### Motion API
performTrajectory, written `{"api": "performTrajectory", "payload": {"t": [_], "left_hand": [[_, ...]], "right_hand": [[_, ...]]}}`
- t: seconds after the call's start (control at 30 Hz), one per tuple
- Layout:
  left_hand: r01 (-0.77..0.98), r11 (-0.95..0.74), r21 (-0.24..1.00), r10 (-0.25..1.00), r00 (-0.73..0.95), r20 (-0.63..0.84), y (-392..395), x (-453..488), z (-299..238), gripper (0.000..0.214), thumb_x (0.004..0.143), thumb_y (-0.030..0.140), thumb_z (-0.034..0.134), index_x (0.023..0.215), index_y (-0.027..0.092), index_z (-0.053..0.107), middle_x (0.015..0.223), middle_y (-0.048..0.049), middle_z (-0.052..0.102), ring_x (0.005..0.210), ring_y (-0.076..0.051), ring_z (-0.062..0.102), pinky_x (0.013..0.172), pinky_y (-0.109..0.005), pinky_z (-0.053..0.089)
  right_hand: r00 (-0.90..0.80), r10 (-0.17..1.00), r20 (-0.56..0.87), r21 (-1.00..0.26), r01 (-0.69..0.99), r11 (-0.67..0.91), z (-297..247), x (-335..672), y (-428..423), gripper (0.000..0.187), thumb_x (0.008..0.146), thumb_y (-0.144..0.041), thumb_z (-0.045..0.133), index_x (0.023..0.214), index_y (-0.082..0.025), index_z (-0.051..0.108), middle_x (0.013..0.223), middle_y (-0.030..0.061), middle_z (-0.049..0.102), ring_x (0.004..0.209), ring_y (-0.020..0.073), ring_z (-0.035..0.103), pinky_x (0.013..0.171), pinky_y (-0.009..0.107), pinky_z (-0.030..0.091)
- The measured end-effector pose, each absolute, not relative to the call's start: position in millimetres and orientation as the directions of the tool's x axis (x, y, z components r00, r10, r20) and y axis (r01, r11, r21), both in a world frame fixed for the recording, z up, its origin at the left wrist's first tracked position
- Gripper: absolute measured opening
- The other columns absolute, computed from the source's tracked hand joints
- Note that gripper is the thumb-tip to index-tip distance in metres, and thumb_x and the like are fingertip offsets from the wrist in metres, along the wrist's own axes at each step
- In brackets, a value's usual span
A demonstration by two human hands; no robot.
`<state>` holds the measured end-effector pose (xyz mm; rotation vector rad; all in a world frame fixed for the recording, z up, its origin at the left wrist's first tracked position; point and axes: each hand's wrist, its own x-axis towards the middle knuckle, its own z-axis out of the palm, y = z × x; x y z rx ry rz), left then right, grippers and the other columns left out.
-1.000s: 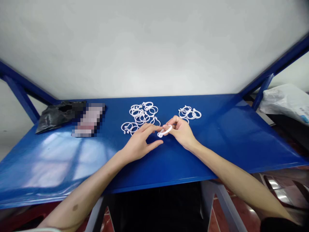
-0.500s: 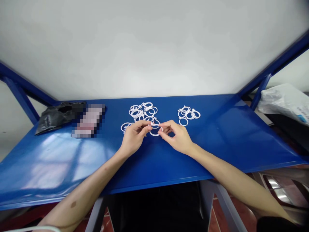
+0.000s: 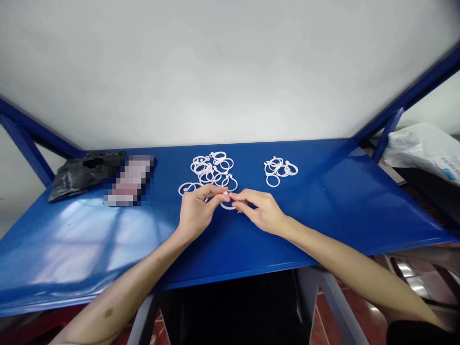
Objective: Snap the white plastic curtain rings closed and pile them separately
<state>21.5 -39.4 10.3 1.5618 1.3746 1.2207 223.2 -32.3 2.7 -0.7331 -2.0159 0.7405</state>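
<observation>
My left hand (image 3: pixel 196 211) and my right hand (image 3: pixel 261 211) meet fingertip to fingertip above the blue table (image 3: pixel 341 201). Both pinch one white plastic ring (image 3: pixel 227 206), whose lower arc shows under the fingers. Just beyond the hands lies a larger pile of white rings (image 3: pixel 212 171), several of them tangled together. A smaller pile of white rings (image 3: pixel 278 170) lies farther right, apart from both hands.
A crumpled black bag (image 3: pixel 77 175) and a blurred-out flat item (image 3: pixel 129 179) lie at the table's back left. A white plastic bag (image 3: pixel 424 148) sits off the table at the right. Blue frame struts rise at both back corners against the white wall.
A second ago my right hand alone held the ring and the left hand was open beside it. Now both hands pinch it, slightly lower and nearer to me.
</observation>
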Motion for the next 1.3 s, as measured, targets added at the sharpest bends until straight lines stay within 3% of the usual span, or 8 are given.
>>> {"api": "performTrajectory", "payload": {"t": [0.17,0.33,0.53,0.73,0.87,1.03,1.17,1.3], "left_hand": [[0.478,-0.363,0.8,0.927,0.098,0.362,-35.6,19.5,11.5,0.014,0.089,0.037,0.07,0.088,0.024,0.078,0.087,0.0,0.08,0.08,-0.017,0.074,0.077,-0.029,0.058],[0.656,-0.564,0.501,0.806,0.307,0.505,-24.7,16.0,5.2,0.029,0.095,0.037,0.064,0.119,0.022,0.071,0.098,-0.0044,0.078,0.093,-0.021,0.066,0.083,-0.036,0.057],[0.81,-0.571,0.135,0.751,0.449,0.483,-13.6,15.4,-9.2,0.022,0.094,0.027,0.064,0.112,0.022,0.074,0.125,-0.0107,0.07,0.114,-0.032,0.055,0.097,-0.052,0.05],[0.792,-0.604,0.09,0.695,0.468,0.547,-13.5,14.9,-6.4,0.013,0.094,0.023,0.063,0.09,0.025,0.076,0.121,-0.0081,0.07,0.112,-0.031,0.053,0.088,-0.048,0.049],[0.759,-0.639,0.125,0.644,0.439,0.627,-21.0,15.5,1.5,0.011,0.093,0.023,0.065,0.095,0.027,0.075,0.114,-0.0058,0.072,0.105,-0.026,0.054,0.087,-0.042,0.046],[0.727,-0.683,0.077,0.566,0.459,0.685,-27.7,17.2,4.6,0.009,0.093,0.023,0.067,0.096,0.028,0.073,0.108,-0.0039,0.073,0.101,-0.023,0.055,0.087,-0.038,0.046],[0.694,-0.716,0.071,0.531,0.476,0.701,-29.7,18.9,5.5,0.007,0.093,0.023,0.068,0.098,0.027,0.072,0.108,-0.0043,0.071,0.099,-0.022,0.057,0.086,-0.036,0.047],[0.708,-0.657,0.259,0.627,0.321,0.71,-30.6,20.0,6.9,0.018,0.091,0.028,0.07,0.109,0.023,0.069,0.11,-0.0079,0.069,0.1,-0.022,0.061,0.087,-0.037,0.05]], "right_hand": [[-0.486,0.668,0.564,-0.634,0.264,0.727,4.8,224.2,-24.7,0.018,0.101,-0.021,0.056,0.114,-0.022,0.069,0.1,0.0036,0.075,0.086,0.0143,0.072,0.079,0.029,0.059],[-0.401,0.673,0.622,-0.489,0.472,0.733,14.7,235.5,-7.2,0.019,0.102,-0.021,0.054,0.111,-0.022,0.071,0.1,0.0049,0.074,0.09,0.016,0.07,0.081,0.031,0.058],[-0.184,0.843,0.506,-0.334,0.859,0.389,18.2,274.2,20.5,0.017,0.097,-0.023,0.06,0.104,-0.019,0.075,0.098,0.009,0.07,0.085,0.0226,0.065,0.072,0.036,0.055],[-0.084,0.858,0.507,-0.141,0.974,0.18,21.4,303.0,34.4,0.032,0.096,-0.03,0.058,0.119,-0.013,0.071,0.104,0.0189,0.069,0.102,0.0355,0.057,0.083,0.05,0.052],[-0.126,0.828,0.546,-0.362,0.856,0.369,27.1,285.6,23.7,0.027,0.098,-0.038,0.056,0.111,-0.019,0.072,0.101,0.0123,0.072,0.1,0.0302,0.061,0.089,0.048,0.052],[-0.305,0.896,0.323,-0.779,0.452,0.435,20.6,239.6,-6.5,0.024,0.097,-0.038,0.06,0.115,-0.022,0.063,0.094,0.0032,0.074,0.079,0.0174,0.069,0.073,0.033,0.055],[-0.331,0.893,0.304,-0.85,0.33,0.411,10.4,224.7,-17.7,0.024,0.096,-0.031,0.059,0.118,-0.022,0.056,0.082,-0.0023,0.07,0.071,0.0133,0.068,0.07,0.028,0.055],[-0.325,0.885,0.334,-0.842,0.32,0.435,8.0,228.0,-17.4,0.026,0.096,-0.027,0.057,0.121,-0.023,0.055,0.081,-0.0031,0.067,0.068,0.012,0.067,0.068,0.027,0.055]]}}
